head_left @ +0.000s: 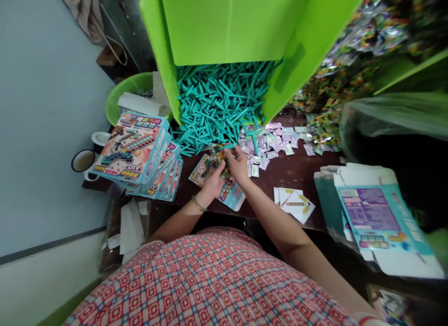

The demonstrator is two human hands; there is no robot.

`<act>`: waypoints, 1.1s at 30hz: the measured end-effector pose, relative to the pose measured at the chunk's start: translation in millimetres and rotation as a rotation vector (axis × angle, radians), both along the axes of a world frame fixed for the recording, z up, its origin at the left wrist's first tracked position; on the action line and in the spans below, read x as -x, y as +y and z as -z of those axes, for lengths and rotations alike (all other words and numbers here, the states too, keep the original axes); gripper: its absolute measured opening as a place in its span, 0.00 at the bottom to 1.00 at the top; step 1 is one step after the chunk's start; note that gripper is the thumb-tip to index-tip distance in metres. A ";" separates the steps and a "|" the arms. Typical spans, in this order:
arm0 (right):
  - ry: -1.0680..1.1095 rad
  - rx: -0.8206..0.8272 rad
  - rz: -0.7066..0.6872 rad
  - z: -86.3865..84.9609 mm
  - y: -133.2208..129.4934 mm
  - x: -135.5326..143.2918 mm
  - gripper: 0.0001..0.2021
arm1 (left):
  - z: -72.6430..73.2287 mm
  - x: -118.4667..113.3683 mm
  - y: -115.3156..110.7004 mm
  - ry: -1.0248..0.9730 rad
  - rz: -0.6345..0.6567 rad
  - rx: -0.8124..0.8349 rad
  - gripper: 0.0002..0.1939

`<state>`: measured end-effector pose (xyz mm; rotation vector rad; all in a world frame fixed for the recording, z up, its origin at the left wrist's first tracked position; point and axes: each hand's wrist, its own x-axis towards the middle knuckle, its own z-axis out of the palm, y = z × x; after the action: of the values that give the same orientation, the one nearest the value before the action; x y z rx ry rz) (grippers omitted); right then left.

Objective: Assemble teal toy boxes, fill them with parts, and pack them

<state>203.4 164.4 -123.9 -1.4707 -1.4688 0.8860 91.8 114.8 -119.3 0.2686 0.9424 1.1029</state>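
My left hand (214, 180) is closed on a clear plastic bag (222, 159) of small orange, green and dark pieces. Beside it, my right hand (238, 165) is pinched, with a teal plastic stick (229, 146) at its fingertips; its fingers also touch the bag. Under both hands a printed cardboard box (234, 199) lies on the dark red table (266, 188), partly covered by them. Just beyond my hands a heap of teal sticks (220, 102) spills from a bright green bin (227, 27).
Small sachets (271, 141) are scattered right of the heap. Printed cards (296, 204) lie near the front edge. Flattened boxes (378, 214) are stacked right, filled boxes (133, 148) left, beside enamel mugs (83, 161) and a green basin (115, 97). Filled bags (329, 102) pile up back right.
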 end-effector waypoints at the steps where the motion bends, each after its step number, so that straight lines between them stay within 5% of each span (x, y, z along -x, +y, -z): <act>1: 0.080 0.002 0.060 4.9 -7.9 2.8 0.25 | 2.6 -7.1 -2.6 0.032 0.008 -0.015 0.17; 7: 0.143 0.011 0.235 18.3 -32.9 -6.2 0.18 | 18.0 -26.5 -19.9 0.383 0.050 -0.142 0.18; 12: -0.012 -0.034 0.184 -4.4 -45.3 -31.0 0.23 | 6.4 -12.0 -12.6 0.641 0.120 -0.282 0.24; 15: -0.185 -0.089 -0.026 -34.0 -44.0 -73.1 0.32 | -13.3 6.9 -4.2 0.673 0.327 -0.403 0.28; 18: -0.215 -0.062 -0.426 -55.0 -43.9 -111.8 0.26 | -29.9 19.2 0.8 0.655 0.530 -0.535 0.31; 20: -0.163 -0.042 -0.534 -56.8 -48.0 -124.0 0.23 | -33.6 18.3 1.4 0.661 0.595 -0.570 0.32; 25: 0.015 0.004 -0.380 -26.9 -73.5 -129.1 0.21 | -20.7 4.6 -13.1 0.645 0.604 -0.562 0.37; 30: 0.060 0.016 0.039 3.6 -101.1 -169.1 0.21 | 0.8 18.4 -53.5 0.772 0.582 -0.672 0.51; 33: 0.036 -0.044 0.157 -4.7 -113.9 -196.3 0.21 | 8.0 27.5 -71.3 0.896 0.664 -0.759 0.38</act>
<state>399.7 50.6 -119.2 -1.5070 -1.3184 0.7754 64.3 43.5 -127.3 1.6750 1.0303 0.6382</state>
